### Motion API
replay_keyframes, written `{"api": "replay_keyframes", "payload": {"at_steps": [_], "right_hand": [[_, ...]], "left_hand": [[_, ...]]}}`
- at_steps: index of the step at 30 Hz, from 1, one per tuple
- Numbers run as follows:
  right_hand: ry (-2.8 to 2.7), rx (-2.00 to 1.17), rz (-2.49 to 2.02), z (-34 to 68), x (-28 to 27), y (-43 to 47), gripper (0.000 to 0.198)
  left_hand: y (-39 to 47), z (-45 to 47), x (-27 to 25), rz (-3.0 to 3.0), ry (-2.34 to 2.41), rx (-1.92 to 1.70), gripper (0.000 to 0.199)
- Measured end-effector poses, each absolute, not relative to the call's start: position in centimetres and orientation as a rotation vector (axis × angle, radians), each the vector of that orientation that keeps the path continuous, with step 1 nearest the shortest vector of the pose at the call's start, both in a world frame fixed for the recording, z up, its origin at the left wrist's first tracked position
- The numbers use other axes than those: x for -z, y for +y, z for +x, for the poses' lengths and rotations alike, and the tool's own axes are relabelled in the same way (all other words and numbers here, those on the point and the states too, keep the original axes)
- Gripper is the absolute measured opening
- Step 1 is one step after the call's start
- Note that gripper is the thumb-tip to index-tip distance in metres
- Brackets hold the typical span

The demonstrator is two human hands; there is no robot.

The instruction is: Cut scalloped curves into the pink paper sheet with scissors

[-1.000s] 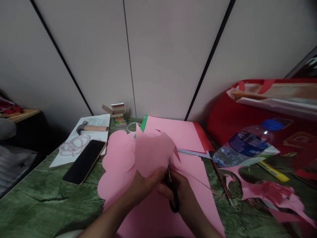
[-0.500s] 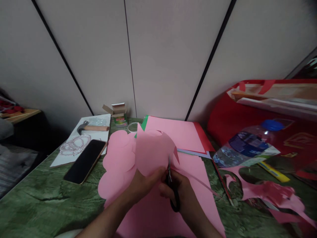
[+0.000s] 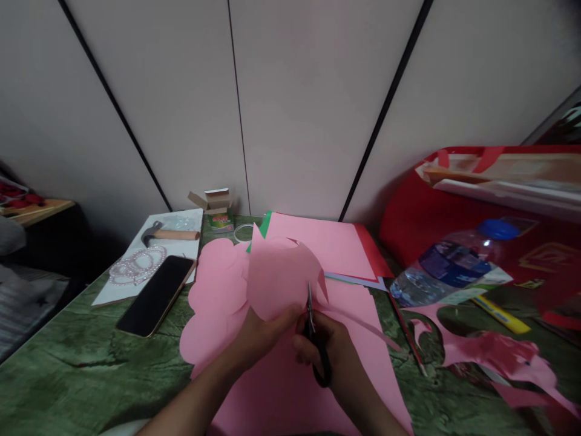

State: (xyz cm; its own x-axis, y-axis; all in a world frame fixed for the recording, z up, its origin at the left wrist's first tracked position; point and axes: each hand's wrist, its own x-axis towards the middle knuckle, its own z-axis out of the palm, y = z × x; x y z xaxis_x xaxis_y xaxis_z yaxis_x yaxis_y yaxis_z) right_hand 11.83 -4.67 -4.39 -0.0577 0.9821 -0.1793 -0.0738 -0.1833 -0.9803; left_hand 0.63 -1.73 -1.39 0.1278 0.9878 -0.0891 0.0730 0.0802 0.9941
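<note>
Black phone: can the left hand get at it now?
Probably yes, if the left hand lets go of the pink paper it holds: nothing covers the black phone, and only flat pink sheets lie between.

Under your left hand (image 3: 261,336) and right hand (image 3: 336,342) lies a paper sheet (image 3: 290,393); ahead of them, stacked papers (image 3: 320,245). Left of them lies a phone (image 3: 157,297), then, farther out, a board (image 3: 113,295) bearing a hammer (image 3: 177,235) and beads (image 3: 137,265). Right of them lie a pencil (image 3: 406,332), then paper scraps (image 3: 508,351); beyond those, a bottle (image 3: 454,266) before a bag (image 3: 408,218).
</note>
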Motion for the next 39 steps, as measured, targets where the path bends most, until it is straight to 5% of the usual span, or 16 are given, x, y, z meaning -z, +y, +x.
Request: {"api": "replay_keyframes", "payload": {"at_steps": [8, 21, 39], "right_hand": [[-1.106, -1.424, -1.204, 12.0, 4.4, -4.8, 0.025], [-1.109, -1.423, -1.184, 12.0, 4.6, -4.8, 0.025], [-1.127, -1.364, -1.186, 11.8, 4.8, -4.8, 0.020]], "left_hand": [[-1.5, 0.1, 0.6, 1.234, 1.144, -0.976, 0.004], [-0.8, -0.7, 3.3, 1.288, 1.144, -1.031, 0.018], [-1.4, 0.1, 2.3, 1.277, 1.230, -0.977, 0.013]]}}
